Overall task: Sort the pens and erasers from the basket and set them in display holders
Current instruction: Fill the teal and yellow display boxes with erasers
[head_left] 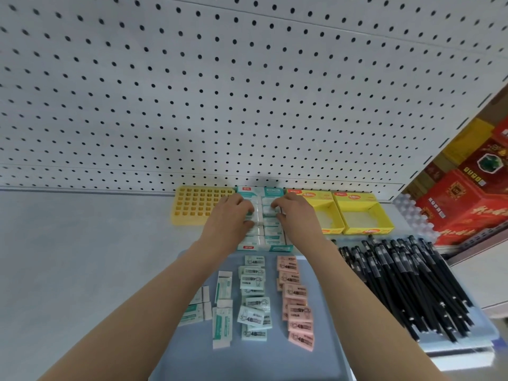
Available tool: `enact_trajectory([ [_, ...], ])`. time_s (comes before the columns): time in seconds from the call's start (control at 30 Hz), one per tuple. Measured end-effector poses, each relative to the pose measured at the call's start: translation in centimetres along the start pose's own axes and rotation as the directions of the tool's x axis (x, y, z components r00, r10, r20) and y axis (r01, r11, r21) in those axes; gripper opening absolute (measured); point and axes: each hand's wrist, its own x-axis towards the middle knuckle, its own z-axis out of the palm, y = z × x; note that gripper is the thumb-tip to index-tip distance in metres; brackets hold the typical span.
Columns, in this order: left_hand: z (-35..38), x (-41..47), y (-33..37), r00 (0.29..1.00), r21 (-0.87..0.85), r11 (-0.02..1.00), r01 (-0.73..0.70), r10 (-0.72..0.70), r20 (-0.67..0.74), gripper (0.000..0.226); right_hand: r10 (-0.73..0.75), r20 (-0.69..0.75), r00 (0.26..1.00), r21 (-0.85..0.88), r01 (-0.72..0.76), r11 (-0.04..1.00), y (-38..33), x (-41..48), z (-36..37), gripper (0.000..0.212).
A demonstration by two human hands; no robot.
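Teal-and-white card display box [264, 247] sits at the far middle of the grey shelf [82, 257], against a pegboard wall. Its rows are nearly full of wrapped white erasers [272, 232].

Both hands reach into it, the left hand [232, 215] on the left rows and the right hand [292, 213] on the right. Each grip is bent down onto the packed erasers. Blur hides whether the fingers pinch one or only press.

The fit looks tight, so forcing another eraser in could buckle a row, pop its neighbours out, or skew the light box.

Both forearms pass over the blue tray [261, 364] in the near middle. It holds separate piles of loose teal-striped erasers [222, 314], mint 4B erasers [254, 298] and pink 4B erasers [297, 306]. A dipping wrist could sweep these piles together.

Black pens [406, 284] lie heaped at the tray's right edge, where a nudge might roll some off.

A yellow grid pen holder [192, 204] stands just left of the box, and two empty yellow boxes [365, 231] stand to its right.
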Motion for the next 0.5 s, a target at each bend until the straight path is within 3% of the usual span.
enact_trajectory([
  [0.17, -1.7, -0.8, -0.8, 0.999, -0.054, 0.998, 0.010, -0.007, 0.041, 0.040, -0.043, -0.004, 0.999, 0.014, 0.043, 0.999, -0.5, -1.1, -0.7, 0.034],
  [0.33, -5.0, -5.7, -1.8, 0.998, -0.184, 0.981, 0.056, -0.057, -0.004, 0.032, -0.131, -0.060, 0.989, 0.185, 0.140, 0.973, -2.2, -4.5, -1.5, 0.026],
  [0.5, -6.9, -11.9, -2.4, 0.968, -0.113, 0.974, 0.197, -0.175, 0.178, 0.035, -0.244, 0.004, 0.970, 0.217, 0.237, 0.947, -4.5, -7.6, -1.1, 0.022],
])
